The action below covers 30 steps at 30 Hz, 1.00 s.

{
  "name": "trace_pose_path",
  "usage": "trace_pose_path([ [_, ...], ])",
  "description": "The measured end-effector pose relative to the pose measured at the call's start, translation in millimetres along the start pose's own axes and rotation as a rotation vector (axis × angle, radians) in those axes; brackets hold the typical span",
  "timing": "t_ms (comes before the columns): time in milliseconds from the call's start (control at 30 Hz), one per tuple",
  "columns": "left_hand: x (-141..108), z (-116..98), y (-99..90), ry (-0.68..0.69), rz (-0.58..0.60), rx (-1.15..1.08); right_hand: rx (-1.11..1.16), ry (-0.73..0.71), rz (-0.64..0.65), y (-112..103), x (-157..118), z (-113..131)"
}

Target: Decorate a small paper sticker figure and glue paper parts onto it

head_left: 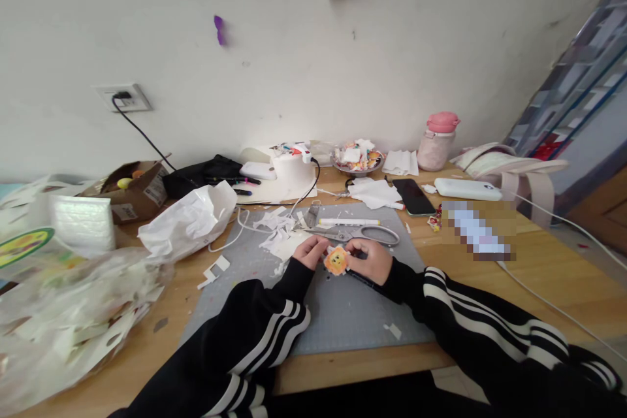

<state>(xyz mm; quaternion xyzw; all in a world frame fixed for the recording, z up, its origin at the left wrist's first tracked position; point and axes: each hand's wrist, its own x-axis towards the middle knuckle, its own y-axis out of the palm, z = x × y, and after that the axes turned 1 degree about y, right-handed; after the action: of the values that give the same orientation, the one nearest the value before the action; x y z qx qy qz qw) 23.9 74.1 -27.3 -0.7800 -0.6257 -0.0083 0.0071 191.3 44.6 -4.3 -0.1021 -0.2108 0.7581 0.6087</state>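
Observation:
Between my two hands is a small orange paper cutout (336, 260) with a little face drawn on it and a white border. My left hand (311, 252) pinches its left edge. At its right edge, the fingers of my right hand (371, 260) are closed on it too. A black pen (363, 279) lies under or beside my right hand; I cannot tell whether it is held. Just beyond the hands, grey-handled scissors (362, 234) rest on the grey cutting mat (313, 326), with a white marker (349, 222) behind them.
White paper scraps (281, 235) litter the mat. To the left are a white plastic bag (191, 219), a cardboard box (132, 189) and clear packaging (83, 320). A bowl of scraps (360, 158), a pink bottle (437, 142), a black phone (414, 196) and a white power bank (467, 189) stand behind.

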Motion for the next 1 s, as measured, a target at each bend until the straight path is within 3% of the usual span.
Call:
trace_pose_path([
  [267,-0.6,-2.4,-0.1,0.002,0.016,-0.007,0.029,0.018,-0.01,0.4,-0.4,1.0],
  [467,-1.1,-0.4,2.1,0.005,-0.057,-0.051,0.094,0.049,-0.044,0.0,0.0,3.0],
  [633,4.9,-1.2,4.5,-0.034,-0.113,-0.078,0.19,0.076,-0.158,-1.1,4.3,-1.0],
  [1000,-2.8,-3.2,5.2,0.002,-0.086,-0.13,0.413,0.095,-0.444,-13.4,13.5,-10.3],
])
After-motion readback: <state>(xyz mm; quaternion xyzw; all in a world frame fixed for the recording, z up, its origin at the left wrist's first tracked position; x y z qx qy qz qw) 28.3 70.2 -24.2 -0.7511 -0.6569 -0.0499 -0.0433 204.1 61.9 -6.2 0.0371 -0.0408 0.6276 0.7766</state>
